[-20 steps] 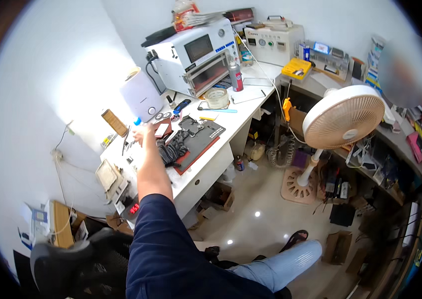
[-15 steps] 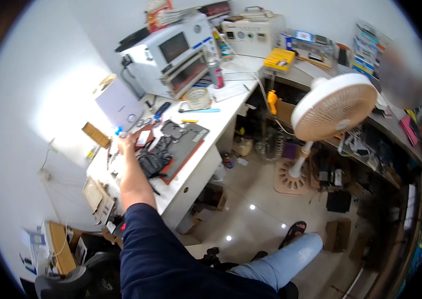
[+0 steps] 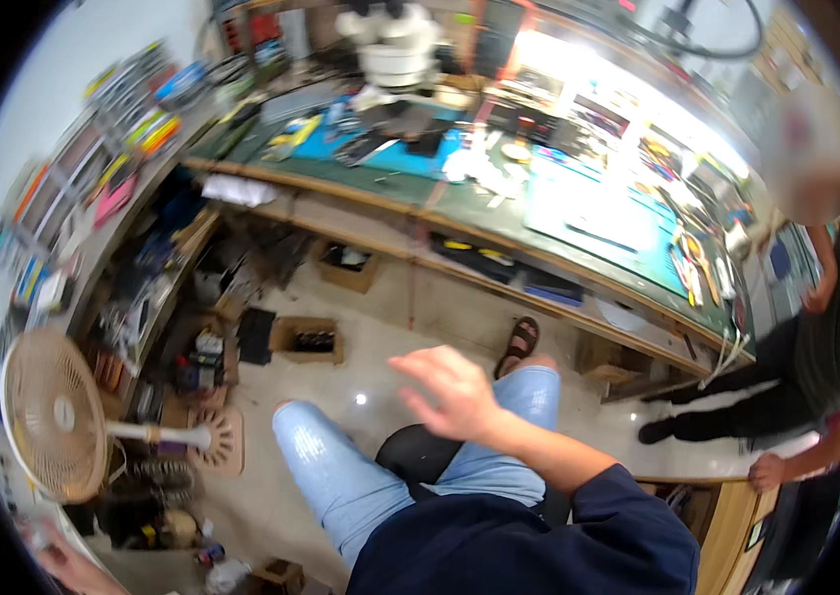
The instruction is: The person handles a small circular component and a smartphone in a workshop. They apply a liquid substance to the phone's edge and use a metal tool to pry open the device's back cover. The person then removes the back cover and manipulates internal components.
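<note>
My right hand (image 3: 450,395) hangs in the air above my lap, near the middle of the view. Its fingers are stretched and a little apart, with nothing in them. At the lower left rim my left hand (image 3: 65,557) shows in part, low beside the standing fan (image 3: 55,416). It is smeared and cut by the dark border, so its fingers and anything in them cannot be made out. Ahead of me stands a green-topped workbench (image 3: 395,188), bearing a blue mat (image 3: 319,147), a lit light-blue mat (image 3: 554,203) and a white microscope (image 3: 395,59).
Hand tools (image 3: 695,263) lie at the bench's right end. Two people stand at the right; one hand (image 3: 765,473) rests by a wooden cabinet (image 3: 737,531). Cardboard boxes (image 3: 307,340) sit on the floor under the bench. A cluttered shelf (image 3: 132,223) runs along the left.
My view has swung right, from the white desk to the green workbench. My right hand has come into view. My left hand, earlier reaching over the desk, now shows at the lower left rim.
</note>
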Tool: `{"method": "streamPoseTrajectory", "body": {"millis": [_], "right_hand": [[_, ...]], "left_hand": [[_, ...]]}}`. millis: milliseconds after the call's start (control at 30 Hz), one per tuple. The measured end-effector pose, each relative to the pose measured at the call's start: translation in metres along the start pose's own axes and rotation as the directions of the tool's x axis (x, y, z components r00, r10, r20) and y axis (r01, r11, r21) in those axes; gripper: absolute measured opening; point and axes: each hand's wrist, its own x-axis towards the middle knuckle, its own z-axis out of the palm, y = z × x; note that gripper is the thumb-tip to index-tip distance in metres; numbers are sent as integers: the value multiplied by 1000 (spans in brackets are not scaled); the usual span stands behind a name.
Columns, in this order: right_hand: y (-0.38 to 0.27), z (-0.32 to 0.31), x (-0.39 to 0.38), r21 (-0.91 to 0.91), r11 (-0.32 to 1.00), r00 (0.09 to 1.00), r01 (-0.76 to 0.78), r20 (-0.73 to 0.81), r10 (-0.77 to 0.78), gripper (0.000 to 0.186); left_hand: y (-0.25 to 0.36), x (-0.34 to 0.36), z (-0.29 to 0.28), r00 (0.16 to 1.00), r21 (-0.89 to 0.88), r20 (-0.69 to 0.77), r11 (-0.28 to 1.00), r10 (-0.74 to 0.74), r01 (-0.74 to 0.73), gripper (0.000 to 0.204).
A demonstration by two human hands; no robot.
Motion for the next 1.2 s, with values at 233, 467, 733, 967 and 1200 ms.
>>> {"method": "streamPoseTrajectory", "body": {"millis": [233,467,733,967,1200], "right_hand": [[34,-79,-12,282,959,995,-25,95,-2,80],[112,-190,-79,36,941,872,-338,-364,327,55],[135,-291,-139,233,802,540,-550,-633,554,50],[154,-223,-89,321,908,694,-268,-590,413,49],[178,-77,-9,596,787,976,-157,-30,217,49]], "left_hand": [[454,-218,157,525,-747,665,466,531,475,95],[669,-271,174,288,-758,361,99,887,645,82],[742,-277,80,262,651,-330,17,907,759,28],[660,-268,131,172,-105,152,-157,973,982,18],[376,-184,170,940,-478,-89,842,-330,250,40]]}}
